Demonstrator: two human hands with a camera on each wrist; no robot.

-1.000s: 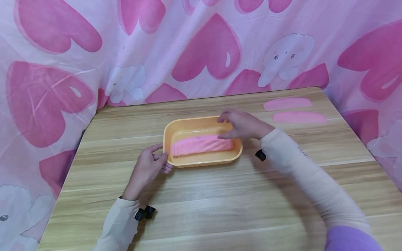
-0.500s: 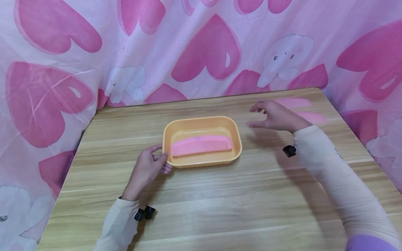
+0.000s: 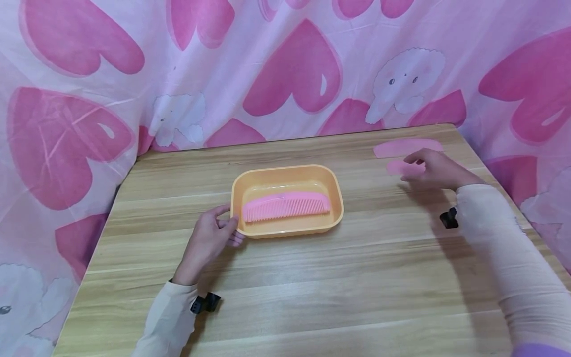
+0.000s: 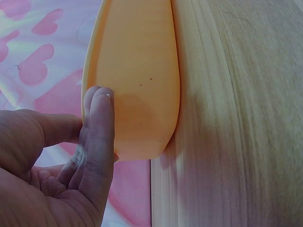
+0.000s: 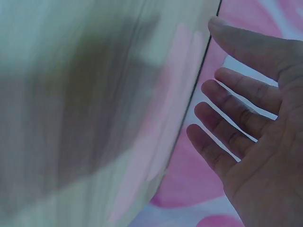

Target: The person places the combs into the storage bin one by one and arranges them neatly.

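Head view: my right hand (image 3: 434, 168) hovers over the near end of the closer loose comb (image 3: 403, 167), one of two pink combs lying side by side near the far right corner of the table (image 3: 312, 287). The farther loose comb (image 3: 407, 147) lies just beyond it, apart from my fingers. Both combs run left to right, roughly parallel to the table's far edge, so the long axis crosses my fingers. Right wrist view is blurred, yet it shows my fingers (image 5: 246, 90) spread and relaxed, holding nothing. Whether they touch the closer comb I cannot tell.

My left hand (image 3: 209, 243) grips the left end of the orange tray (image 3: 285, 229): thumb on the rim, fingers (image 4: 99, 123) pressed together against the outer wall. A third comb (image 3: 285, 206) lies inside the tray, also left to right.

The right hand is much the nearer to the loose combs. The table's right edge and the heart-print curtain (image 3: 526, 89) stand close behind them. Bare wood lies between the combs and the tray.
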